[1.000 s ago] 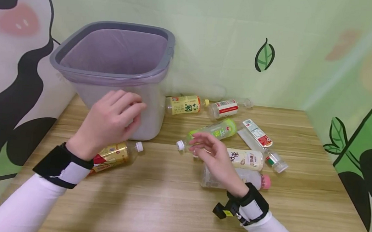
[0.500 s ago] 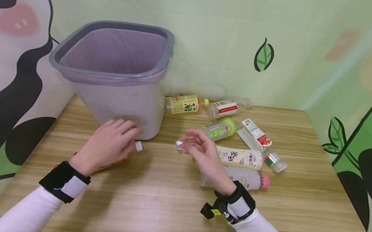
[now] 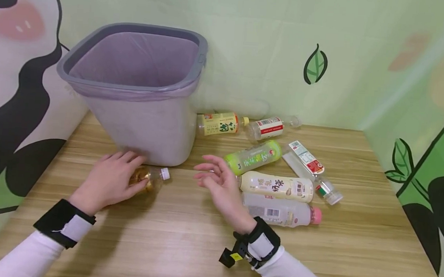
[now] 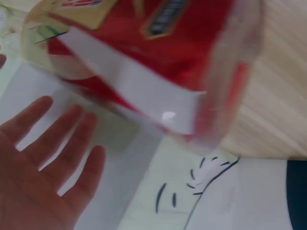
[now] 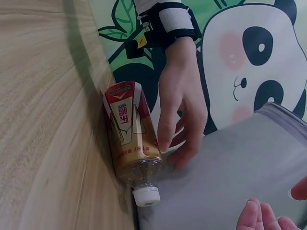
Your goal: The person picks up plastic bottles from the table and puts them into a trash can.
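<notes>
A bottle with a gold and red label and a white cap (image 3: pixel 142 175) lies on its side at the front of the bin. Over it is my left hand (image 3: pixel 106 182), fingers spread; in the right wrist view that hand hangs beside the bottle (image 5: pixel 132 127), thumb close to the label. The left wrist view shows the fingers relaxed and apart from the bottle's red side (image 4: pixel 187 52). My right hand (image 3: pixel 224 191) hovers left of the other bottles, fingers loosely bent, holding nothing. Near it lie a green-labelled bottle (image 3: pixel 255 157) and a cream milk tea bottle (image 3: pixel 276 187).
A pale bin (image 3: pixel 142 127) with a grey rim and purple liner stands at the back left. A pink-capped bottle (image 3: pixel 278 210), a yellow-labelled bottle (image 3: pixel 220 125), a red-and-white-labelled bottle (image 3: pixel 269 128) and a clear flat-sided bottle (image 3: pixel 308 163) lie on the wooden table (image 3: pixel 352 252).
My left hand has come down from in front of the bin to the gold and red bottle, its fingers spreading. The right hand has drifted left, uncovering the milk tea and pink-capped bottles.
</notes>
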`<act>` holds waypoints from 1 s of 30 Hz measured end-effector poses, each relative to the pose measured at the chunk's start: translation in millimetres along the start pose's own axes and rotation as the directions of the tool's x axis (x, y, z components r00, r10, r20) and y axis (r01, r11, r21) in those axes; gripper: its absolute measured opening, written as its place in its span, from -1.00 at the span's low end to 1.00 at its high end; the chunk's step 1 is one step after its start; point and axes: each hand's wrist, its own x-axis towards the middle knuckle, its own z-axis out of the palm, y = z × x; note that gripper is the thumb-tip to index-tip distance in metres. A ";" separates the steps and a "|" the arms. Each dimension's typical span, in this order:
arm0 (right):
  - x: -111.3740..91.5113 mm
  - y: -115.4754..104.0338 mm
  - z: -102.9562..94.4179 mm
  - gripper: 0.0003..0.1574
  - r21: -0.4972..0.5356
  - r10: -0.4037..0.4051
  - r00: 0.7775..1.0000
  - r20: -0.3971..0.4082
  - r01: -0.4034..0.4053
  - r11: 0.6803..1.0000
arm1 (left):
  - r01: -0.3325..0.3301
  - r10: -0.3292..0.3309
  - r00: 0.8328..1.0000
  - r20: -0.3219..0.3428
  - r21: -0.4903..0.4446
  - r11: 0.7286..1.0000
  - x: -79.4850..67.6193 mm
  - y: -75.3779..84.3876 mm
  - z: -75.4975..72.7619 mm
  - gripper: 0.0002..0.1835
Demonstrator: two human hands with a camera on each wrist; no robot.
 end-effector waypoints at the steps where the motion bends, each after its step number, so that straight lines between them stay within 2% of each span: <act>1: -0.4 0.9 1.1 -0.38 -0.004 0.005 1.000 0.000 -0.005 1.000 | 0.013 -0.013 1.000 0.027 -0.004 1.000 -2.2 -1.2 0.4 -0.41; 4: -1.5 3.6 3.2 -0.37 -0.026 0.017 1.000 0.004 -0.017 1.000 | 0.047 -0.045 0.993 0.109 -0.018 0.999 -8.4 -5.1 1.5 -0.29; 7: -2.2 6.3 4.8 -0.36 -0.034 0.022 1.000 0.010 -0.021 0.999 | 0.069 -0.065 0.985 0.163 -0.020 0.997 -14.1 -8.0 2.7 -0.21; 16: -4.0 14.9 6.8 -0.38 -0.054 0.039 0.999 0.006 -0.039 0.998 | 0.063 -0.053 0.971 0.235 -0.036 0.997 -26.6 -12.9 13.2 -0.03; 22: -9.2 15.0 1.9 -0.38 -0.064 0.056 0.998 -0.002 -0.056 0.996 | 0.026 -0.018 0.975 0.222 -0.037 0.999 -27.1 -8.9 16.8 0.01; 30: -14.1 16.3 -6.4 -0.36 -0.046 0.036 0.999 -0.013 -0.037 0.998 | -0.020 0.031 0.984 0.173 -0.069 0.997 -18.6 11.3 23.1 0.00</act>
